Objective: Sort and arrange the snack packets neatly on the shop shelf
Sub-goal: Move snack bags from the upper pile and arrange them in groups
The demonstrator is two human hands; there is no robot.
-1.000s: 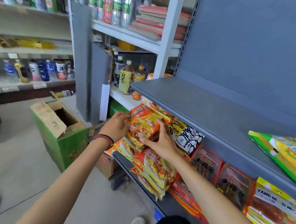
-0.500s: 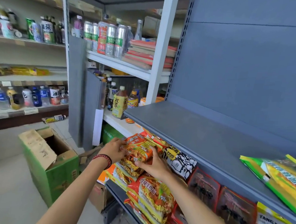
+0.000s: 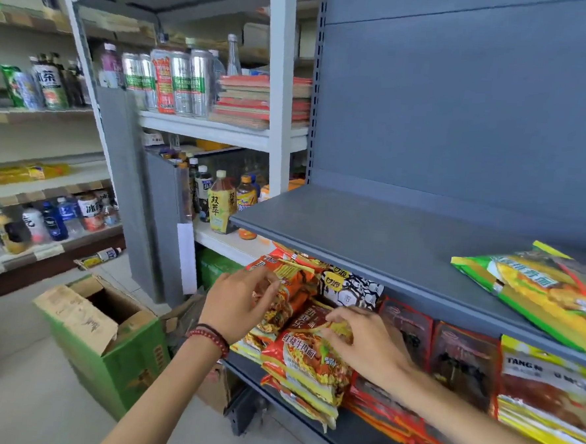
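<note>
Head view: a green cardboard box (image 3: 105,344) is sitting on the floor, left of both hands. The left hand (image 3: 237,304), fingers spread and loose, is touching an upright orange noodle packet (image 3: 291,290) on the lower shelf (image 3: 347,438). Just right of it, the right hand (image 3: 363,342) is resting open-fingered on the front noodle packet (image 3: 307,363), not pinching it. Farther right, dark red packets (image 3: 461,362) are standing; a green packet (image 3: 541,292) is lying above on the grey shelf (image 3: 369,233).
</note>
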